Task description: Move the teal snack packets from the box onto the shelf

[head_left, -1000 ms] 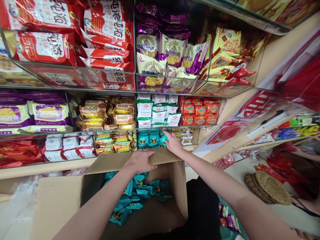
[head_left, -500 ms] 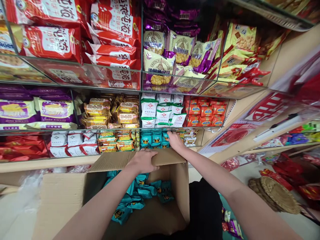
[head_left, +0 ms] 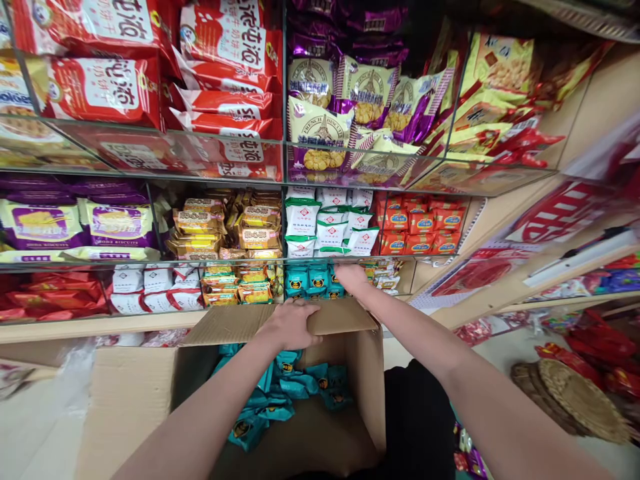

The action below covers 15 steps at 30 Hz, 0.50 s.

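Observation:
An open cardboard box (head_left: 367,380) stands below the shelves, with several teal packets (head_left: 295,385) inside. My left hand (head_left: 293,323) lies over the box's back flap, fingers bent around its edge, thumb to the right. My right hand (head_left: 351,277) reaches into the bottom shelf compartment at the right end of a row of teal packets (head_left: 318,278). Its fingertips are hidden by the shelf edge and the packets, so what they touch cannot be seen.
Above are shelves with clear dividers holding red packets (head_left: 105,87), purple biscuit packs (head_left: 323,137) and small orange-red packets (head_left: 421,222). A woven basket (head_left: 575,393) is on the floor at right. A clear plastic bag (head_left: 75,373) lies at left.
The view has shifted slightly, so shelves and box appear a little further right. My right hand has reached slightly deeper among the teal packets. My left hand stays on the flap.

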{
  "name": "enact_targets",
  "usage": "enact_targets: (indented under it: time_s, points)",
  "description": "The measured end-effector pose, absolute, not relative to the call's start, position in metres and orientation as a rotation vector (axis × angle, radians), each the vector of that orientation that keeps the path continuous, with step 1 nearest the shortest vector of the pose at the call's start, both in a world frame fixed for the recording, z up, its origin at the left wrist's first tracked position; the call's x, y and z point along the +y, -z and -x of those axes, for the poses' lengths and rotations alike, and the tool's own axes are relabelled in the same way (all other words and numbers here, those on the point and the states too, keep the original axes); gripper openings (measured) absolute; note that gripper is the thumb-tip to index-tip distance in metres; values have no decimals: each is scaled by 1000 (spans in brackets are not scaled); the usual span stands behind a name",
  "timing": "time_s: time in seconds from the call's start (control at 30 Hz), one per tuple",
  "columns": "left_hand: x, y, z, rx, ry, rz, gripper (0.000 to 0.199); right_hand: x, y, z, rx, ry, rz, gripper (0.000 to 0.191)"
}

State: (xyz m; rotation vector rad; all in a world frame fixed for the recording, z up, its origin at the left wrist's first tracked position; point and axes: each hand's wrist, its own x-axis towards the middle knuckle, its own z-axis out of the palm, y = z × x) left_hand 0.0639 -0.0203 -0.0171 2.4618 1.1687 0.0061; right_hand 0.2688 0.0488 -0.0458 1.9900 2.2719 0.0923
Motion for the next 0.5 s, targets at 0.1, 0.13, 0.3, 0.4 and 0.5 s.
enact_targets:
  time_s: [0.1, 0.13, 0.3, 0.4, 0.5]
  points:
    - [-20, 17, -64, 1171, 0, -2460, 70, 50, 45, -270, 2285, -57, -1959, 32]
    - [-20, 17, -64, 1173, 3, -2458, 69, 50, 45, -269, 2273, -42, -1960, 30]
    - [-21, 16, -65, 1184, 12, -2449, 70, 47, 50, -269, 2177, 107, -1960, 21]
    - [-21, 15, -65, 1187, 21, -2437, 71, 47, 54, -269, 2130, 227, -1947, 21]
    - [-21, 13, -66, 1197, 34, -2408, 72, 53, 55, -269, 2089, 279, -1981, 26]
